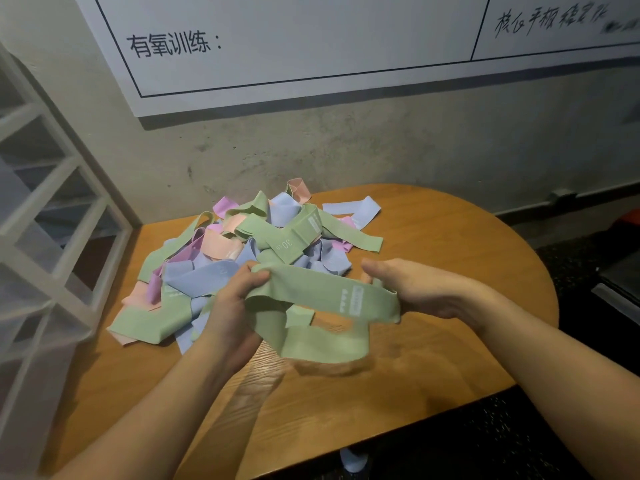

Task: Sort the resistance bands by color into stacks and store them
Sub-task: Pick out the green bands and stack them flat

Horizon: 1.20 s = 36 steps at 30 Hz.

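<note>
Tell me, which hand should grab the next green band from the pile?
Probably the left hand: it sits right beside the pile. The right hand is nearer bare table.

A pale green band [311, 296] with a small white label patch stretches across the middle of the frame. Behind it, the pile of bands [242, 251] mixes pale green, lavender blue, pink-lilac and peach. The table [450, 244] is warm orange-brown with wood grain. The wall [381, 150] is mottled grey, and the board [311, 39] at the top is white with black lines and writing. The shelf frame [52, 202] at left is white.
</note>
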{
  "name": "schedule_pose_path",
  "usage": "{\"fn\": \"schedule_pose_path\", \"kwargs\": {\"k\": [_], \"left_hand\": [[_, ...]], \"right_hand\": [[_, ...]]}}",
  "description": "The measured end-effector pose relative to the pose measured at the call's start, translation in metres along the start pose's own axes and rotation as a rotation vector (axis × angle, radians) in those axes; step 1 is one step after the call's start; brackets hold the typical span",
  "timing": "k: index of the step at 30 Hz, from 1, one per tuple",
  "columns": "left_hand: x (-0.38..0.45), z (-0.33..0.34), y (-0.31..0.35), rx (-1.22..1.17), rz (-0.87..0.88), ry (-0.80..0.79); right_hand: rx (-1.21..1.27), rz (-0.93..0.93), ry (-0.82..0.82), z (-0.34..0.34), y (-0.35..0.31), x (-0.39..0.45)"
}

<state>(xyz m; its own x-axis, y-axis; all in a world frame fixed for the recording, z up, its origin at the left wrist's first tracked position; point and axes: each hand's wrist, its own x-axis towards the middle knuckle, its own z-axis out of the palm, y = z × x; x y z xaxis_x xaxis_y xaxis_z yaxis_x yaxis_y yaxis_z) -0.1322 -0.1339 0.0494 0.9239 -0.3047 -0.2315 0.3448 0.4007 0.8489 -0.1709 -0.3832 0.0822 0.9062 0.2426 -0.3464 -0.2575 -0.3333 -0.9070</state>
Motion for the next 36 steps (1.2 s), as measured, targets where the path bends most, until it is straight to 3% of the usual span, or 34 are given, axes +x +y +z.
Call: {"fn": "schedule_pose_path", "kwargs": {"k": [2, 5, 10, 13, 16, 19, 23, 27, 31, 36], "left_hand": [[0.004, -0.002, -0.001, 0.023, 0.001, 0.067], [0.007, -0.007, -0.004, 0.027, -0.037, 0.119], [0.004, -0.012, -0.015, 0.354, -0.062, -0.013], [0.004, -0.013, -0.016, 0.559, -0.075, -0.182], [0.002, 0.002, -0.012, 0.646, -0.088, -0.365], [-0.001, 0.027, -0.009, 0.702, -0.003, -0.423], [0.001, 0.044, -0.01, 0.629, 0.1, -0.391], [0.005, 0.05, -0.009, 0.537, 0.158, -0.346], [0.001, 0.058, -0.007, 0.597, 0.081, -0.43], [0.005, 0.062, -0.014, 0.638, 0.02, -0.365]], "right_hand": [[0.025, -0.088, -0.1, -0.003, 0.004, -0.003], [0.143, -0.114, -0.126, -0.012, 0.01, -0.002], [0.385, -0.192, 0.026, -0.013, 0.01, 0.005], [0.495, -0.193, 0.064, -0.012, 0.003, 0.006], [0.463, -0.187, 0.04, -0.006, -0.002, 0.009], [0.44, -0.185, 0.025, 0.003, -0.008, 0.009], [0.404, -0.18, 0.026, 0.003, -0.012, 0.008], [0.237, -0.191, 0.127, 0.003, -0.009, 0.012], [0.117, -0.202, 0.186, 0.009, -0.014, 0.012], [0.108, -0.25, 0.234, 0.007, -0.018, 0.013]]}}
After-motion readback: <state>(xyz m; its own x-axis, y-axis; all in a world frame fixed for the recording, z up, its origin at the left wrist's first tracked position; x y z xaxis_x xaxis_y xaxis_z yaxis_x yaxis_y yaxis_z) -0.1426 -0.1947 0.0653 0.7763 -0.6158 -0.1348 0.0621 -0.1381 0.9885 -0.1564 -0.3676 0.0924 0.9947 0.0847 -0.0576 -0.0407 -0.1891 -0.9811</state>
